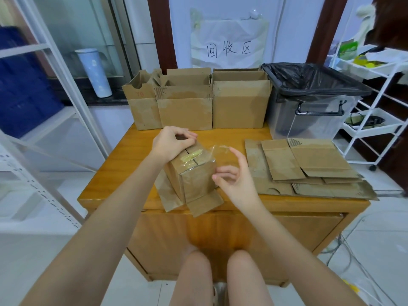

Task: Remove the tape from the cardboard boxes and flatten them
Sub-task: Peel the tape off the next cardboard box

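1. Closest to me is the small box [194,173] I'm working on. It sits at the near edge of the tabletop [123,164], tipped on its side so the taped seam faces up at me. Its near-end flaps are already splayed open and hang over the edge, so I'd say only this top seam is left.

2. My left hand [171,143] is curled over the far top corner of the box, gripping it. That's there to pin the box down, I reckon, so it doesn't slide when the tape gets pulled.

3. My right hand [234,180] is just right of the box, fingers loosely bent, thumb and forefinger around a strip of clear tape [217,151] lifting off the top. Honestly can't tell if it's actually pinched or just stuck to my fingertips. One end looks attached to the box.

4. Right of that, the flattened boxes [309,166] lie in a stack on the tabletop, out of my way but within reach.

5. Along the back edge three open boxes [194,102] stand upright in a row, the queue I guess.

6. Next to them, back right, is a clear bin with a black bag [313,85], presumably for peeled tape.

7. On the wall behind is a paper sign [229,47].
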### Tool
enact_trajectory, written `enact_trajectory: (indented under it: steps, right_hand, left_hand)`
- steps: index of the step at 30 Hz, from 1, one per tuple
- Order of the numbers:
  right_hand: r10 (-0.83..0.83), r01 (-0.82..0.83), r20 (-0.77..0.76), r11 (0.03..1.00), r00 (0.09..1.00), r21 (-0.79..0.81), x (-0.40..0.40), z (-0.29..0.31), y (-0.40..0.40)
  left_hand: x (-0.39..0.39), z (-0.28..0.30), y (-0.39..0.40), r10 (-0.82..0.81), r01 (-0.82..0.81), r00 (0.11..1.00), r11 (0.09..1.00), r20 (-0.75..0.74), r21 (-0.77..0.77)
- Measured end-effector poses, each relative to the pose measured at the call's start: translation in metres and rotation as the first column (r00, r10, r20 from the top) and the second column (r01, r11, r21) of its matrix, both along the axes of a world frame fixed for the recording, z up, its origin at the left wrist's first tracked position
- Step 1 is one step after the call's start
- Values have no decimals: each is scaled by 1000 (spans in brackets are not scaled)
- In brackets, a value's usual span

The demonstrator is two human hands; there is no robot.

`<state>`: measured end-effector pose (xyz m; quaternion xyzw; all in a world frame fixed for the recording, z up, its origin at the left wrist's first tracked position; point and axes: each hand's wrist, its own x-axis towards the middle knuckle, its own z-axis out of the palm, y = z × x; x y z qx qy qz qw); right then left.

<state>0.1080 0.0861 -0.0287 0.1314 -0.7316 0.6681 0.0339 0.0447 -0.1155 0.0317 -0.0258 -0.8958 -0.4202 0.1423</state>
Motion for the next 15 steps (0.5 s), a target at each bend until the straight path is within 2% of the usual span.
enact_trajectory:
  steps: [8, 12, 15]
  right_hand:
    - [-69, 70, -20, 996, 997, 54, 24, -1, -13]
    - [-201, 198, 12, 953, 980, -229, 2, 29, 7]
    - [-92, 73, -52, 957, 994, -282, -12, 52, 26]
  left_hand:
    - [0, -2, 4, 34, -34, 999, 999, -1, 27]
    - [3, -3, 14, 128, -128, 992, 992, -4, 19]
    - [2, -4, 21, 187, -187, 982, 982, -17, -4]
